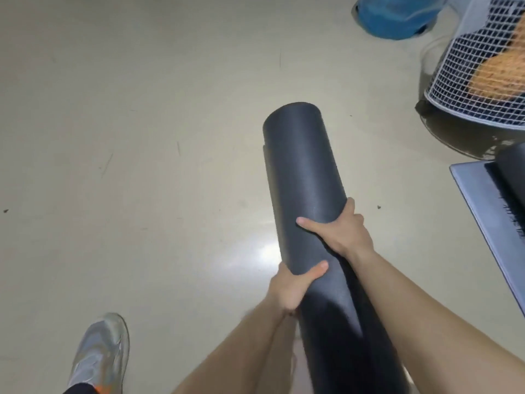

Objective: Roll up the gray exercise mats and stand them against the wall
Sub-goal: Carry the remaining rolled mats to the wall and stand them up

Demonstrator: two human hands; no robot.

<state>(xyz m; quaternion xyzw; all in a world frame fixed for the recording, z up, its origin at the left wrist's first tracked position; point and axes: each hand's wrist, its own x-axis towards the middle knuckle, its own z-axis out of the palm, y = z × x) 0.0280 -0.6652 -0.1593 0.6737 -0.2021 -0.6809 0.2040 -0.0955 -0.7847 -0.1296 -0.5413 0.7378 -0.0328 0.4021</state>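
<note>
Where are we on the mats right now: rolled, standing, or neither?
Done: one mat is fully rolled into a tight cylinder. In hand: the left hand and right hand both grip it, held off the floor. Left: it is not yet standing, and no wall is in view. A second dark roll lies at the right edge on a gray pad; whether that needs more work I cannot tell.

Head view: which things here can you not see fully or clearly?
- Rolled mat: near end cut off by the bottom edge; both hands cover parts.
- Left hand's fingers: hidden behind the roll.
- Second dark mat: cut off by the right edge.
- Wire basket: orange contents unclear behind mesh.
- Blue object: cut off by the top edge, blurred.
- No wall in view.
</note>
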